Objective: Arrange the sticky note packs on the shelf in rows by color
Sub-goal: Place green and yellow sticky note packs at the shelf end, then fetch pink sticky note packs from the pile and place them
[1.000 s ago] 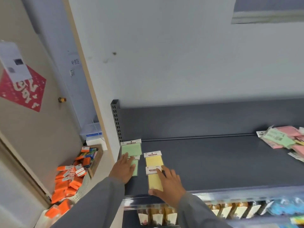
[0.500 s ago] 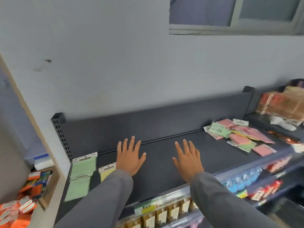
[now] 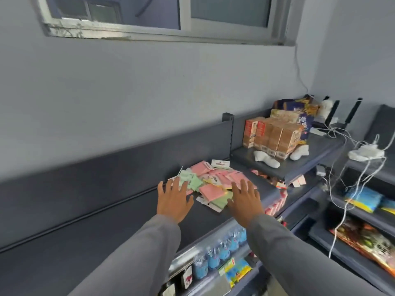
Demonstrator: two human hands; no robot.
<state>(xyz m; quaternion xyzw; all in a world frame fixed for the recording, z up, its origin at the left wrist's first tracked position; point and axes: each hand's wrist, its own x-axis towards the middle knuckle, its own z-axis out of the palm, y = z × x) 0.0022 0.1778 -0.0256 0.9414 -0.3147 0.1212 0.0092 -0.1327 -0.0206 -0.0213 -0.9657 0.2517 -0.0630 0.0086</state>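
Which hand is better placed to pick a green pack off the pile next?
Probably the left hand: its open fingers already reach the green packs at the pile's left edge. The right hand sits by the pink packs.

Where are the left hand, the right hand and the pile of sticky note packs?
left hand (image 3: 174,200), head view, back of the hand.
right hand (image 3: 245,200), head view, back of the hand.
pile of sticky note packs (image 3: 210,191), head view, pink pack in front.

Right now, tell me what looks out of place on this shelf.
The sticky note packs lie in a jumbled, overlapping heap, pink and green mixed, not in rows. Both open hands, left and right, reach toward it.
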